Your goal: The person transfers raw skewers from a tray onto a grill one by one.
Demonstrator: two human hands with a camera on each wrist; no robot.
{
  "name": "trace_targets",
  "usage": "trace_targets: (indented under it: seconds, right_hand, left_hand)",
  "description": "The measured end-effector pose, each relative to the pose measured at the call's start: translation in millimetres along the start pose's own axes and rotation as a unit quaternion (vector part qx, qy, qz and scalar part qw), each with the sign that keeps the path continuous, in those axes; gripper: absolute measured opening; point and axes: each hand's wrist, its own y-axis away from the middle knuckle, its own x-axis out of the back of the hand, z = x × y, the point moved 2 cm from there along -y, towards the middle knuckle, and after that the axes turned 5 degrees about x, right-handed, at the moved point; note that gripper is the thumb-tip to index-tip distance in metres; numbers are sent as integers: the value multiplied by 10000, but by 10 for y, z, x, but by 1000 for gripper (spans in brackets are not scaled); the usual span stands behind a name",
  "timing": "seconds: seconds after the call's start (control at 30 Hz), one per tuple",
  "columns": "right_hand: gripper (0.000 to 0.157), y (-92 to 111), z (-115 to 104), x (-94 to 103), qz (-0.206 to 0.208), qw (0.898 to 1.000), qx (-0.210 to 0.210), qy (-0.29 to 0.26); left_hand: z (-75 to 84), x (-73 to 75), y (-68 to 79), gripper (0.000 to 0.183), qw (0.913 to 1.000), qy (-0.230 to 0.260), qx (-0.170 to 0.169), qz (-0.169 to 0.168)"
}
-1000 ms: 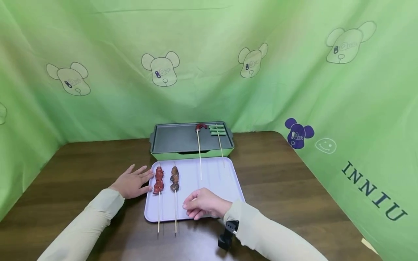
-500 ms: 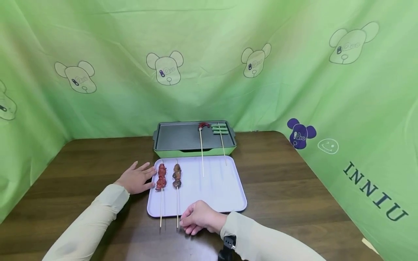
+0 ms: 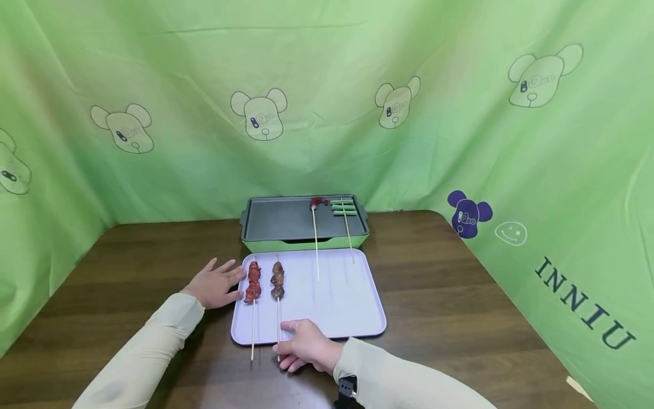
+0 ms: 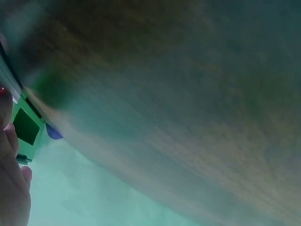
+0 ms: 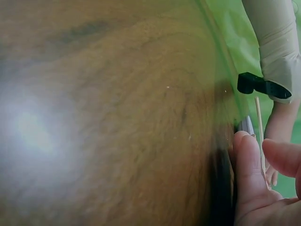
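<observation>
On a lilac tray [image 3: 332, 307] lie two skewers: one of red meat pieces [image 3: 253, 281] at the left, one of brown meat pieces [image 3: 277, 281] beside it. Their bare sticks stick out over the near rim. My right hand [image 3: 306, 346] is at the brown skewer's stick, fingertips overlapping its lower part in the head view. In the right wrist view its thumb and finger are spread apart, with a stick [image 5: 259, 117] showing in the gap. My left hand [image 3: 214, 286], fingers spread, rests at the tray's left edge.
Behind the tray stands a green grill with a dark plate [image 3: 278, 218]. Across its right side lie a skewer with a curved red piece [image 3: 318, 201] and one with green pieces [image 3: 343, 207], sticks reaching over the tray. A green curtain [image 3: 327, 165] hangs behind the wooden table [image 3: 439, 295].
My right hand has moved from over the tray's near part toward me and left, to the brown skewer's stick, and its fingers have spread. My left hand keeps its place at the tray's edge.
</observation>
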Motion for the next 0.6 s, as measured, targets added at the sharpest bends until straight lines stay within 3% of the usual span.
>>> trace_targets:
  seconds: [0.6]
  right_hand:
    - [68, -39, -27, -59, 31, 9995, -186, -257]
  left_hand:
    - [-6, 5, 6, 57, 9999, 91, 86, -39]
